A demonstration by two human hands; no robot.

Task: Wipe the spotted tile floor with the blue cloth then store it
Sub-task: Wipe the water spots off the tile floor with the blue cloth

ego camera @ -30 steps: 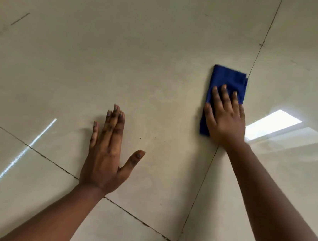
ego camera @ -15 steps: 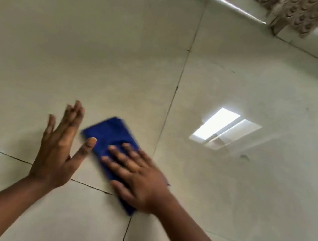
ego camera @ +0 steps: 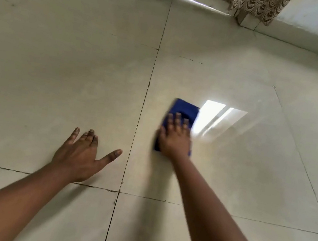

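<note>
My right hand (ego camera: 174,140) presses flat, fingers straight, on the blue cloth (ego camera: 183,111). Left hand (ego camera: 80,156), at its 8 o'clock, rests spread on the floor (ego camera: 60,67), holding nothing.

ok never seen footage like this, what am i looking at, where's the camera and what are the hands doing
There is no machine here. A person wears one wide-angle camera on the head, so you look forward and down along both arms at a glossy, pale tile floor with dark grout lines.

The right hand lies flat, fingers straight, on a folded blue cloth, pressing it to the floor. The cloth looks blurred, which suggests wiping motion. Beside it, a bright patch is just a light reflection on the tile.

The left hand holds nothing. Its fingers are spread on the floor, probably propping the person up.

At the top edge you can see the foot of a wall and a patterned curtain.
</note>
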